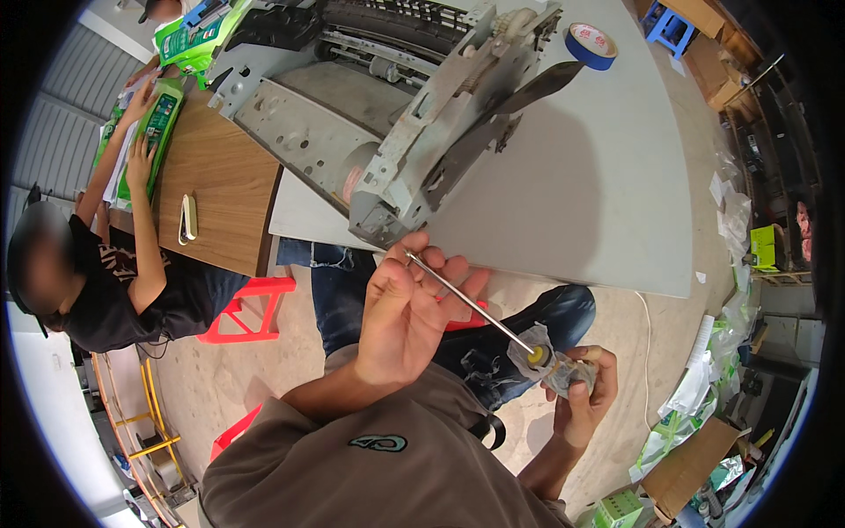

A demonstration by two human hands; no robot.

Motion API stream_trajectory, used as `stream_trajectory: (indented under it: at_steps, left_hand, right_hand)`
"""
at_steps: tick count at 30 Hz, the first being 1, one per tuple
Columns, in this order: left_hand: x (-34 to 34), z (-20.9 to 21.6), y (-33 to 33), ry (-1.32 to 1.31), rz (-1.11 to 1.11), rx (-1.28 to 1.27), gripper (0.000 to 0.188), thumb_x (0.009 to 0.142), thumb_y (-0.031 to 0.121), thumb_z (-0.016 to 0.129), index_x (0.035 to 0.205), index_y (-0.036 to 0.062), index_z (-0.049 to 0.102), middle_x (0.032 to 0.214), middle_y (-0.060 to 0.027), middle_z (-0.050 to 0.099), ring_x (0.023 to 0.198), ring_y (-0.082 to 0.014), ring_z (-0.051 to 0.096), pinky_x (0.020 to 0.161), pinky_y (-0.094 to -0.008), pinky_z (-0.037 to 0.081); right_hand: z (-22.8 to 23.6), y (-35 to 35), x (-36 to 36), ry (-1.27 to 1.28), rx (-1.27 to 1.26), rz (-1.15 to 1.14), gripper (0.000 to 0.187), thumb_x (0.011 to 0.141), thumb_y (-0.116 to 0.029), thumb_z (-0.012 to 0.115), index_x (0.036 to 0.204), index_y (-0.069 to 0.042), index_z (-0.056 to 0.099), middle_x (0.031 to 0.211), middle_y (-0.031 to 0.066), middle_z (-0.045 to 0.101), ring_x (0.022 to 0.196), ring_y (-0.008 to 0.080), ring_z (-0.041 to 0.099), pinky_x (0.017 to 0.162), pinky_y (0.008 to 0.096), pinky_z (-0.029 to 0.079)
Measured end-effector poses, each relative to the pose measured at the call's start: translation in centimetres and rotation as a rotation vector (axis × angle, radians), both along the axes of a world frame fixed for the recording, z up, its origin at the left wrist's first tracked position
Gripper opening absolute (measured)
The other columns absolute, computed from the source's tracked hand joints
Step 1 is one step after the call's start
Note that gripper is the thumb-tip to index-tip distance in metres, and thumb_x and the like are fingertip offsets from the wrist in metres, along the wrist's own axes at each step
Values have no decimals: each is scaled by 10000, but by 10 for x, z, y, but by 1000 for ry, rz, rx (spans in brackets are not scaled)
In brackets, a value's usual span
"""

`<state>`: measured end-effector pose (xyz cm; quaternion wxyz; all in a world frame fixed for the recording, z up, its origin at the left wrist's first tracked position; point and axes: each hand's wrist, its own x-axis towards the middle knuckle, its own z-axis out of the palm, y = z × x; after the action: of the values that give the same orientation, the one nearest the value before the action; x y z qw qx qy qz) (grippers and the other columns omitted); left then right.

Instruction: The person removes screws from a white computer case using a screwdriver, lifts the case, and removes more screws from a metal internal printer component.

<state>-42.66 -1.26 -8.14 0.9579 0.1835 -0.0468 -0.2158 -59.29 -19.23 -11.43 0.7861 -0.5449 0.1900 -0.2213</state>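
Observation:
My right hand (pixel 588 396) grips a screwdriver (pixel 475 305) by its handle, which has crumpled, greyish wrapping around it and a yellow part at the base of the long metal shaft. The shaft slants up and left to my left hand (pixel 405 308). There the thumb and forefinger close at its tip, while the other fingers curl loosely behind it. Whether a small screw sits at the tip I cannot make out. Just beyond my left hand, the lower metal corner of a partly stripped printer-like machine (pixel 308 132) reaches the table's near edge.
The machine stands on a grey table (pixel 546 211), with a roll of blue tape (pixel 591 46) behind it. At left a co-worker (pixel 114 273) handles green packages (pixel 158 123) at a wooden table (pixel 220 167), near a cream-coloured tool (pixel 187 219). A red stool (pixel 251 312) stands below.

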Motion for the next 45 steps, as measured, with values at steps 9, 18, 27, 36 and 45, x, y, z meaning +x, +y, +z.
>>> stream_trajectory:
  at_steps: [9,18,27,36,45]
  left_hand:
    - [5,-4,-29,-93,-8,274,186,997,127,610,1112,-17,632,1044,-111,638,1046,-241,660,1010,-462,530]
    - [67,39,-196,-695,260,756,136,916,55,685,1026,-9,734,971,-65,675,860,-131,634,762,-268,516]
    - [179,43,-299,-590,724,1265,96,851,55,679,916,101,733,864,-75,732,782,-272,695,777,-388,544]
    - [235,27,-332,-739,639,1765,66,834,150,696,864,111,740,857,-115,740,891,-312,717,773,-425,548]
    - [217,25,-305,-828,735,1790,208,891,216,672,1044,75,684,1082,-166,664,966,-347,680,826,-467,526]
  right_hand:
    - [-12,-37,-36,0,-125,-147,527,886,-352,753,1170,20,511,978,134,602,644,151,594,516,231,455]
    - [9,-101,-12,-141,-347,-533,393,954,-293,670,1189,-6,540,1034,87,574,758,139,578,628,254,474]
    - [19,-112,99,-41,-417,-739,272,957,-163,683,1137,15,582,1076,83,592,749,157,635,660,271,513]
    - [18,-115,90,-28,-450,-761,308,994,-202,640,1185,18,538,1138,100,522,877,176,624,711,290,562]
    - [12,-107,99,13,-561,-771,308,999,-180,632,1206,25,533,1132,102,563,797,150,597,691,276,521]
